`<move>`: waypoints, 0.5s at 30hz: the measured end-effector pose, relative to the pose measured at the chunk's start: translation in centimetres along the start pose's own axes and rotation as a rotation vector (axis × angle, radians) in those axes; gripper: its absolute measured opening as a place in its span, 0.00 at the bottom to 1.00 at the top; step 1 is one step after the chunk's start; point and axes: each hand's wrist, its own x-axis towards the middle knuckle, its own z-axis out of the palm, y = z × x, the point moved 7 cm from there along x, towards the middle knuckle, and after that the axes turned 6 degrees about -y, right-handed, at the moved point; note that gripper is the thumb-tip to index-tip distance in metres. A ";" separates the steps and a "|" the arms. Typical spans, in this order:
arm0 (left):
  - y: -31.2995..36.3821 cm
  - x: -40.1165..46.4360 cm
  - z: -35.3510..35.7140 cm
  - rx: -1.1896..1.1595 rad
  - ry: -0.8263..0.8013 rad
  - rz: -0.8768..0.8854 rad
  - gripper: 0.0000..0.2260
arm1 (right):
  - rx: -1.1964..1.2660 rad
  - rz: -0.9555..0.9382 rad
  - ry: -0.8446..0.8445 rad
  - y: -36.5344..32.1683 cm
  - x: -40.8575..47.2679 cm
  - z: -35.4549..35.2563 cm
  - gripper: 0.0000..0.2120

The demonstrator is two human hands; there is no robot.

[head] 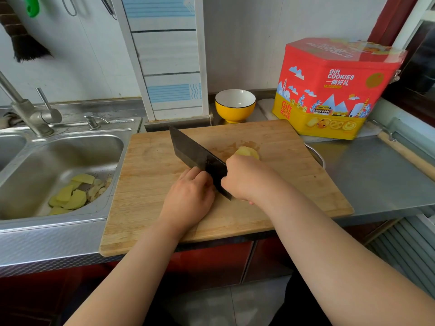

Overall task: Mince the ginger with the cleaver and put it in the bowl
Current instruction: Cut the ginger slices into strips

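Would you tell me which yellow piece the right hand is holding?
The lone ginger on the cutting board, under the right hand; the other yellow pieces lie in the sink.

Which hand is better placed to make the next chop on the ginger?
Right. The right hand appears to grip the cleaver at its handle end, with the ginger just beyond it on the cutting board. The left hand only rests against the blade's other side.

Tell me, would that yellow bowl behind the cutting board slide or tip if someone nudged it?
The yellow bowl stands upright on a narrow foot, with a much wider rim, so a push near the rim might tip it. Its glossy surface looks like glazed ceramic: probably stiff, fairly heavy, slippery to wet fingers, and breakable if dropped. It looks empty, so nothing weighs it down.
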 end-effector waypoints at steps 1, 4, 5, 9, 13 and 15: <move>0.1 0.0 -0.1 -0.002 -0.002 0.004 0.03 | 0.032 0.009 -0.003 0.3 0.2 0.0 0.11; 0.1 -0.2 -0.2 -0.029 -0.005 0.009 0.02 | 0.151 0.054 -0.015 1.7 0.8 -0.2 0.14; 0.1 -0.3 -0.3 -0.041 -0.006 0.007 0.01 | 0.159 0.063 -0.006 2.1 0.9 -0.4 0.14; 0.0 -0.4 -0.7 -0.087 0.018 -0.010 0.02 | 0.160 0.065 0.009 2.7 0.5 -1.3 0.16; 0.1 -0.6 -1.1 -0.100 0.035 -0.014 0.02 | 0.135 -0.002 0.002 1.8 -0.4 -1.4 0.13; 0.1 -0.6 -0.9 -0.089 0.024 -0.008 0.02 | 0.118 -0.030 -0.002 1.2 -0.8 -1.3 0.12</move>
